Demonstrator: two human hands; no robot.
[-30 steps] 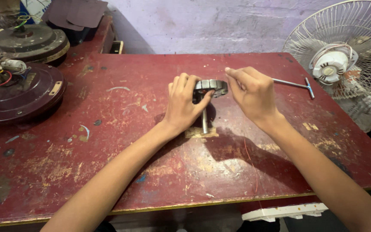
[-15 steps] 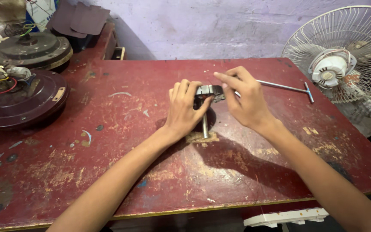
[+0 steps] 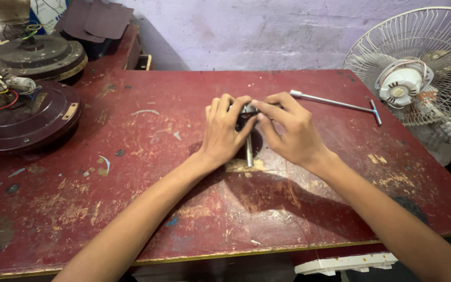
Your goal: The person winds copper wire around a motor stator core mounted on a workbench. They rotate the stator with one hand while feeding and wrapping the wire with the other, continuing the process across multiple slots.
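Both hands meet near the middle of the red table (image 3: 147,224). The left hand (image 3: 223,133) wraps around a small round motor part (image 3: 247,112) to keep it from moving. The right hand (image 3: 291,130) pinches its top with thumb and finger. A metal shaft (image 3: 249,151) sticks out toward the near edge. A T-handle wrench (image 3: 335,103) lies near the far right corner, beside a table fan (image 3: 418,62).

We see only one thing of that kind — a white printed sheet (image 3: 45,9) with blue marks at the upper left of the frame, behind the dark round casings, partly cut off by the edge; no packages or screens show.
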